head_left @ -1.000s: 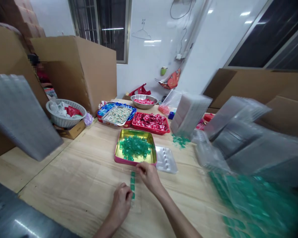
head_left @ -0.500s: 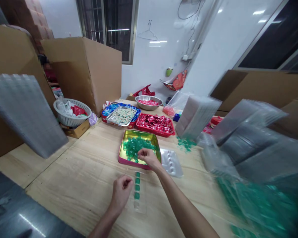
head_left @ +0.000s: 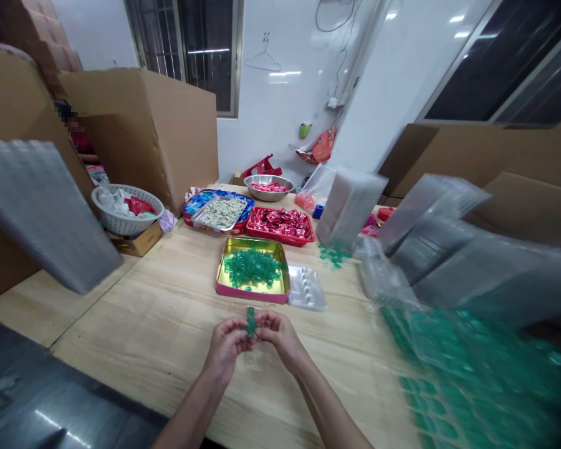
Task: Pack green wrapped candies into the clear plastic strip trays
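Both hands meet over a clear plastic tray (head_left: pixel 249 360) lying on the wooden table. My left hand (head_left: pixel 227 347) and my right hand (head_left: pixel 278 337) have their fingers pinched around small green pieces (head_left: pixel 251 319) above the tray's column of pockets. Which piece each hand grips is partly hidden by the fingertips. Just beyond them stands a gold-lined tin with a pink rim (head_left: pixel 252 295), holding a heap of green pieces (head_left: pixel 255 265). A second clear tray (head_left: pixel 307 288) lies against the tin's right side.
Behind the tin are a red basket of red packets (head_left: pixel 280 226), a tray of pale pieces (head_left: pixel 222 213) and a steel bowl (head_left: pixel 268 187). Stacked clear trays (head_left: pixel 348 209) stand right, above filled green trays (head_left: pixel 477 368). A white basket (head_left: pixel 128 212) sits left; a person is partly visible behind.
My right hand has come back from the tin to the clear tray, beside my left hand. My left hand has shifted onto the green pieces. The camera view has turned slightly.
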The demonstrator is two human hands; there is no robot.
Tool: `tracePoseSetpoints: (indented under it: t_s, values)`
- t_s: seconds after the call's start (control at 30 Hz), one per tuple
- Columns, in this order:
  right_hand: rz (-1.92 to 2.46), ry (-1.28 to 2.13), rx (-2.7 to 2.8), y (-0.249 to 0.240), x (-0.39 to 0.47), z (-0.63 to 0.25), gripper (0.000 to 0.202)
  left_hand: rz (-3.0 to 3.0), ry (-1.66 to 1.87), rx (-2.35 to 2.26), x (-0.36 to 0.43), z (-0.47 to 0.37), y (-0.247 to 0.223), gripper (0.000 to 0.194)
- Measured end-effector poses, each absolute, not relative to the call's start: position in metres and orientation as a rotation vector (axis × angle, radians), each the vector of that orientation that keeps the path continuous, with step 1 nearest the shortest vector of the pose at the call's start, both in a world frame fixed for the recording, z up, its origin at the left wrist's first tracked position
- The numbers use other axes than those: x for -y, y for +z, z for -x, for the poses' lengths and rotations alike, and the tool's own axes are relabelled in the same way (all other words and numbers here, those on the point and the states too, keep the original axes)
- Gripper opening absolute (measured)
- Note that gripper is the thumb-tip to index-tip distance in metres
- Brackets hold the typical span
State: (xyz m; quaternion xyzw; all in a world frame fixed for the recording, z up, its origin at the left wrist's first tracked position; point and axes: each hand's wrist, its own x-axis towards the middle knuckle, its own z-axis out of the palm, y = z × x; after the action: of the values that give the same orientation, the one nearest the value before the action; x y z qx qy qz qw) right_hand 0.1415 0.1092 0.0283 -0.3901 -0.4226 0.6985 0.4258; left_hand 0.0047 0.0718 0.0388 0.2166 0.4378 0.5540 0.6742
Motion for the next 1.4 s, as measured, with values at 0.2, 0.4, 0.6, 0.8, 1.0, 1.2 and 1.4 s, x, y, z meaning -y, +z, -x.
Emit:
tracePoseSetpoints:
  t_s: [0.2, 0.4, 0.6, 0.8, 1.0, 1.2, 1.4]
  values:
    - [0.89, 1.915, 0.944, 0.028, -0.091, -0.143, 0.025, -0.491, 1.206, -0.891, -0.066, -0.003, 0.041, 0.018]
    - [0.864, 1.951, 0.931, 0.032, -0.087, -0.141, 0.021, -0.636, 1.185, -0.925, -0.067, -0.005, 0.04, 0.018]
    - [0.918, 1.931, 0.952, 0.033, -0.087, -0.139, 0.026, -0.633, 1.059, -0.934, -0.07, 0.003, 0.043, 0.027]
    - [0.879, 1.949, 0.965, 0.041, -0.09, -0.142, 0.03, -0.656, 1.028, -1.011, -0.074, 0.004, 0.046, 0.028]
    - [1.085, 1.879, 1.127, 0.027, -0.085, -0.146, 0.024, -0.952, 0.994, -1.254, -0.069, 0.006, 0.032, 0.018]
    - [1.302, 1.604, 1.437, -0.004, -0.072, -0.14, 0.005, -1.505, 0.781, -1.648, -0.057, 0.006, 0.007, 0.007]
    - [1.466, 0.978, 1.88, 0.0, -0.072, -0.134, 0.017, -1.626, 0.736, -1.773, -0.058, -0.001, 0.002, 0.012]
